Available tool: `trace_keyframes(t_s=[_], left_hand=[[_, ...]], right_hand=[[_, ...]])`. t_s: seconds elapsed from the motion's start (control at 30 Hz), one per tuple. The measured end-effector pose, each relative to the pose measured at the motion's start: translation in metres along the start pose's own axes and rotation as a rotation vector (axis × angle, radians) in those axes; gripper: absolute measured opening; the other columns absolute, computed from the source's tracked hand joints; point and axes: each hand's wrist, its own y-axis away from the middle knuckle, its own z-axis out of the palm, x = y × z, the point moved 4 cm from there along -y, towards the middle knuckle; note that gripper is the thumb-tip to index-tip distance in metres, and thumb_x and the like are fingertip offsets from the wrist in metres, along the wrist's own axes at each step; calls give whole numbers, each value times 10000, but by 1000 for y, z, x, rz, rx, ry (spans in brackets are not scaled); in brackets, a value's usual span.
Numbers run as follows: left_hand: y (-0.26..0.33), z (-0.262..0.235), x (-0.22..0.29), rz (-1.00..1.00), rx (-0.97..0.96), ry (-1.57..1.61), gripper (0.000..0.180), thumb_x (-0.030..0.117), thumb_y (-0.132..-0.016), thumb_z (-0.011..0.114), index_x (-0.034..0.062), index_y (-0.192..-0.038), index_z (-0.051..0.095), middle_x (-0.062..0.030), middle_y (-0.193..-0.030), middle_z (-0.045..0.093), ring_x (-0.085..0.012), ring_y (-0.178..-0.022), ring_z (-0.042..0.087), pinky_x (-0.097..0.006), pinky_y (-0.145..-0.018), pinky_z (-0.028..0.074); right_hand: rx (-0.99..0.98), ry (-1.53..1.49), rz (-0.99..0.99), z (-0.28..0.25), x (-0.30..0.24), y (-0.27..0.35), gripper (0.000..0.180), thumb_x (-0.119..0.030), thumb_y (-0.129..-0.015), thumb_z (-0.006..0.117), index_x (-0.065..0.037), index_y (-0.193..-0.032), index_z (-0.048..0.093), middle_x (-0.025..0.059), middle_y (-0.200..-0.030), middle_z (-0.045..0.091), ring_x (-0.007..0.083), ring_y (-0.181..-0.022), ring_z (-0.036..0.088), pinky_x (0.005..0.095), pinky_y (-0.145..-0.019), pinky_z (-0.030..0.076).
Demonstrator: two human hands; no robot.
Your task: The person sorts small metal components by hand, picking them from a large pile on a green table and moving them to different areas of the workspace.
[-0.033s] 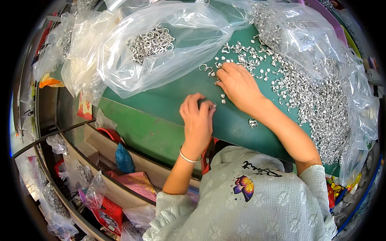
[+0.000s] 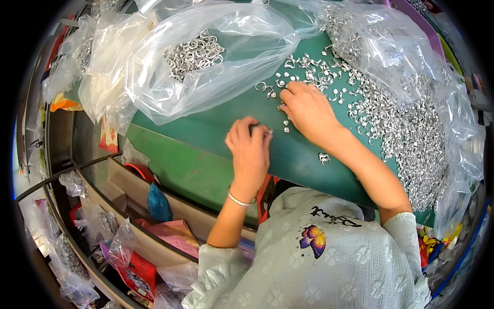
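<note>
My left hand [image 2: 249, 157] is above the green table mat, its thumb and fingers pinched round a small silver ring [image 2: 269, 131] that shows only in part. To the right, my right hand [image 2: 310, 112] rests palm down with fingers bent. A tiny bit of silver shows at its thumb tip; the fingers hide most of what they close on. Beside it lie a few small silver flower-shaped pieces [image 2: 286, 130] and an open ring [image 2: 261, 86]. Loose silver ring pieces [image 2: 320, 74] spread just beyond the fingers.
A large clear plastic bag [image 2: 154, 98] lies open at the back left, with a pile of silver rings [image 2: 198, 54] inside. On the right, a big heap of silver pieces [image 2: 411, 139] spills from another bag [image 2: 391, 67]. A divided shelf [image 2: 170, 216] stands at lower left.
My left hand has shifted slightly left, with its fingers a little farther up. My right hand has barely moved; the rings and bags look the same.
</note>
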Motion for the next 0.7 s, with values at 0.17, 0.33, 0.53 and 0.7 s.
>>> trace_keyframes(t_s=[0.17,0.33,0.53,0.7], left_hand=[[-8,-3,-13,-55,52,24,267,32,-839,641,37,-1091,553,-137,-1180,514,-321,-1108,483,-443,-958,334],[6,-12,5,-59,-15,149,348,30,-851,628,44,-1183,526,-134,-1267,509,-341,-1264,425,-504,-1094,258],[-3,0,-12,11,81,187,158,-51,-813,649,-8,-954,595,-149,-1134,542,-358,-1186,521,-494,-1057,369],[-14,-7,-17,0,130,151,239,-59,-828,616,-2,-1059,601,-149,-1129,564,-342,-1121,545,-431,-961,424]], right_hand=[[-85,-48,-226,6,-25,3,117,-85,-765,683,-30,-860,643,100,-862,594,271,-895,586,386,-794,443],[94,-236,-24,-4,-2,-13,146,-124,-763,711,-37,-863,649,84,-872,597,276,-884,571,389,-793,434],[98,-43,-75,1,8,-25,126,-128,-765,717,-54,-853,667,58,-952,577,254,-953,511,366,-819,404],[109,-76,-69,-12,14,-9,127,-121,-758,723,-57,-843,654,47,-943,563,240,-937,510,356,-812,396]])
